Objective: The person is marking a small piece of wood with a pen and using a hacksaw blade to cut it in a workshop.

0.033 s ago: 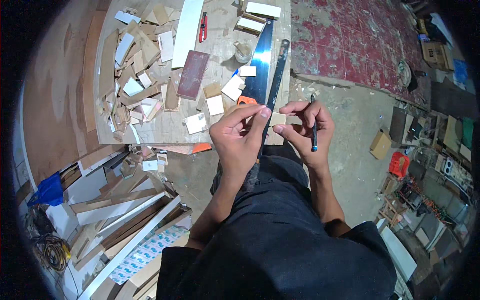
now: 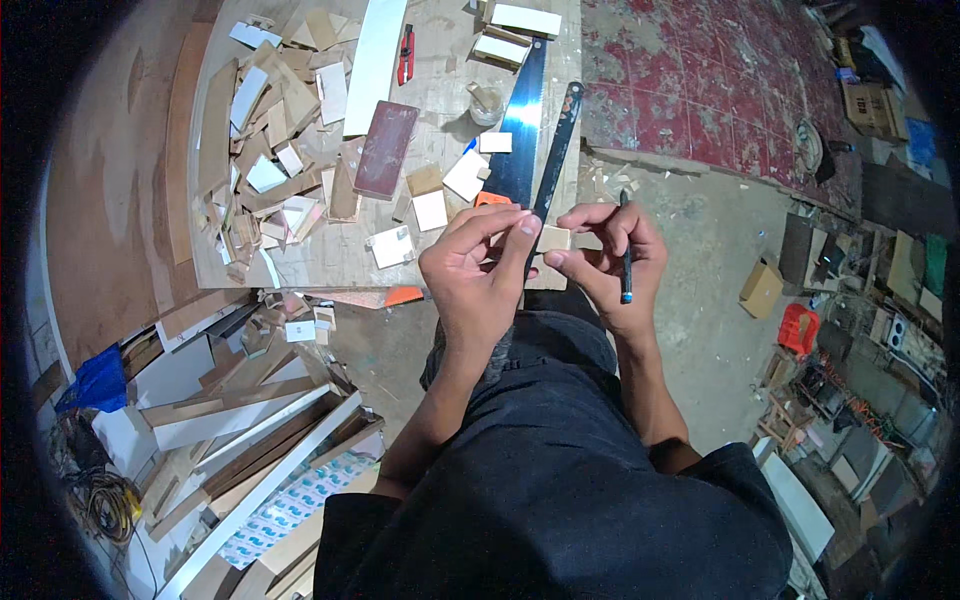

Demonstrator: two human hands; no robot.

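Observation:
Between thumb and fingers, my left hand (image 2: 475, 262) pinches a long, dark, flat metal strip (image 2: 556, 140) with a hole at its rounded far end. My right hand (image 2: 622, 265) grips the right edge of a small pale wooden block (image 2: 555, 238), which lies against the strip. A black pencil-like marker (image 2: 627, 265) with a blue end is tucked between the fingers of that same hand. Just beyond my hands a handsaw (image 2: 523, 120) with an orange handle (image 2: 493, 199) rests on the worktable (image 2: 330, 270). The strip's lower end is partly hidden behind my left hand.
Offcuts (image 2: 270, 170) crowd the table's left. Nearer are a brown-red board (image 2: 387, 150), red pliers (image 2: 406, 55), a plastic cup (image 2: 486, 104) and small white-faced pieces (image 2: 465, 175). Stacked boards (image 2: 240, 420) stand at lower left; clutter and a red crate (image 2: 798, 328) lie right.
The dark strip has shifted very slightly toward me and to the right. Both hands keep nearly the same place and grip.

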